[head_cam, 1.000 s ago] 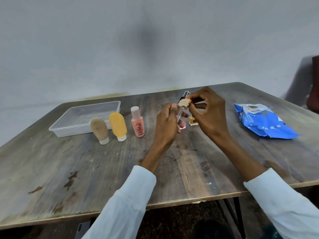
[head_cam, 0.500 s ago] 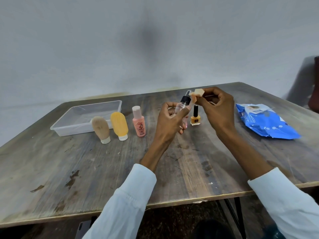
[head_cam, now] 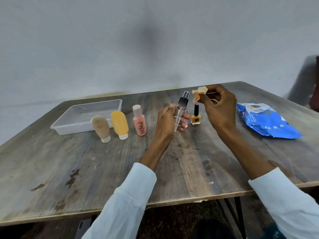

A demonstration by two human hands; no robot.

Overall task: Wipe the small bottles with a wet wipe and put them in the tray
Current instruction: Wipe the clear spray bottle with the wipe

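Observation:
My left hand (head_cam: 166, 122) holds a clear spray bottle (head_cam: 181, 111) with a black collar and a little pink liquid, tilted above the table. My right hand (head_cam: 219, 107) pinches a small folded wet wipe (head_cam: 198, 94), stained orange, just right of the bottle's nozzle and apart from it. An orange nail polish bottle (head_cam: 196, 115) stands between my hands. To the left stand a pink bottle (head_cam: 139, 123), a yellow tube (head_cam: 119, 125) and a beige tube (head_cam: 101, 128). The clear plastic tray (head_cam: 69, 129) sits at the far left with nothing in it.
A blue pack of wet wipes (head_cam: 265, 122) lies at the right of the worn wooden table (head_cam: 86, 169). A dark chair (head_cam: 313, 83) stands beyond the table's right corner. The table's front edge runs just past my sleeves.
My right hand has lifted the wipe off the spray bottle and moved it up and to the right. The left hand has lowered the bottle slightly, uncovering the nail polish bottle.

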